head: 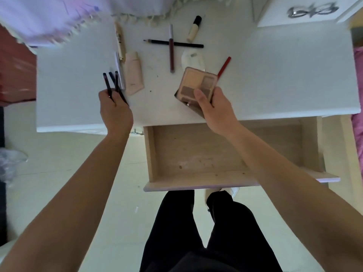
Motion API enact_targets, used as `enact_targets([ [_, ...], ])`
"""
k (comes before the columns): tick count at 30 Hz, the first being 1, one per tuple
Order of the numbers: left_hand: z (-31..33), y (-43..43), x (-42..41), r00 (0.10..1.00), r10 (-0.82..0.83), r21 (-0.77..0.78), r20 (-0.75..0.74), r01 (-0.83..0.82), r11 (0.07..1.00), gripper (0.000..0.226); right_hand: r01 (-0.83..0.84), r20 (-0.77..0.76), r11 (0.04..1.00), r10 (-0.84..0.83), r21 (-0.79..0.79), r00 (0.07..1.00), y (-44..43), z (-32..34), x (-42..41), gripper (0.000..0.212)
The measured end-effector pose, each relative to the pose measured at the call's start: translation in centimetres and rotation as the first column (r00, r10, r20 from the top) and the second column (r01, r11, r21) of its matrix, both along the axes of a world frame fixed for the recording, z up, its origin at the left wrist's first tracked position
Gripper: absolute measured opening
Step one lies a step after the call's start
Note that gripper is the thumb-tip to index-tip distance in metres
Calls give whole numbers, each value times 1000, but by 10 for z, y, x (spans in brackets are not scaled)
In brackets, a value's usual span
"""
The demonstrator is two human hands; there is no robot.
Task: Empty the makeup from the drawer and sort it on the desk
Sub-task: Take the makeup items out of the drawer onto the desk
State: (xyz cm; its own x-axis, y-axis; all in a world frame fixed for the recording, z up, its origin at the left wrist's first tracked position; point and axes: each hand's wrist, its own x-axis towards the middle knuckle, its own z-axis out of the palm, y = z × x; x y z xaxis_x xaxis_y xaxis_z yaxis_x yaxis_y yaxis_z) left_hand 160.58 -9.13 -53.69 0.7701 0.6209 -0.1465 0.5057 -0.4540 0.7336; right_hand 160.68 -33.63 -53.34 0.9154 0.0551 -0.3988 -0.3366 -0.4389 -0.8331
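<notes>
- left hand (115, 110): fingers curled tight round three thin black pencils (111, 83), tips fanned away from the body; over the white desk (275, 75), beyond and left of the pulled-out pale wooden drawer (155, 154).
- right hand (214, 108): thumb on top, fingers curled under a square tan eyeshadow palette (197, 83); held tilted just beyond the drawer's back edge, beige and brown pans facing up.
- loose on the desk straight beyond the drawer:
  - long black pencil (155, 41), with a dark red lip wand with silver cap (171, 55) lying crosswise over it
  - cream tube with black cap (193, 29) farther back
  - white round compact (192, 59), partly hidden behind the palette
  - red pencil (225, 66) just beside the palette
- beyond and left of the drawer:
  - pale pink squeeze tube (133, 73)
  - slim silver stick (119, 71) just beside it
  - slim cream-and-gold tube (119, 41) farther back
- small print on the pink and cream-and-gold tubes: too blurred to read.
- drawer: bare wood bottom in view, a few dark specks on it.
- room:
  - cream floor (59, 163) left of the drawer
  - fringed lilac cloth (59, 20) far beyond it to the left
  - white box (275, 14) with a silvery object on it, far beyond to the right
  - black trousers (176, 232) just nearer than the drawer front
</notes>
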Motion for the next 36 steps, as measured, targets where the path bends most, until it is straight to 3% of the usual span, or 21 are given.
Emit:
enact_targets([
  [6, -23, 59, 30, 983, 7, -1, -183, -7, 1000, 33, 47, -4, 998, -47, 39, 999, 87, -18, 63, 50],
  [11, -26, 76, 44, 983, -17, -3, -184, 17, 1000, 40, 163, -31, 987, -162, 17, 986, 118, -18, 86, 44],
  [15, -28, 78, 49, 985, -42, 20, -169, 46, 999, 42, 148, 69, 977, -139, -155, 988, 125, -5, 99, 39],
  [19, -34, 78, 45, 987, -54, 48, -155, 62, 997, 40, 262, -73, 965, -262, 3, 962, 124, -4, 105, 32],
  [23, -36, 75, 38, 986, -100, 77, -136, 111, 991, 40, 351, -141, 932, -336, 94, 931, 116, -5, 94, 56],
  [26, -36, 72, 32, 995, -43, 46, -93, 48, 998, 42, 325, -132, 937, -308, 129, 942, 101, -6, 78, 55],
  [29, -39, 64, 18, 999, -15, 71, -43, 18, 997, 42, 235, -33, 971, -234, 47, 972, 81, -9, 51, 41],
  [33, -47, 42, -15, 997, -76, 159, -26, 79, 984, 49, 136, 84, 990, -132, -44, 988, 48, -19, -3, 27],
  [36, -50, 11, -56, 977, -210, 291, -41, 213, 933, 54, 49, 140, 992, -32, -118, 990, 16, -31, -48, 22],
])
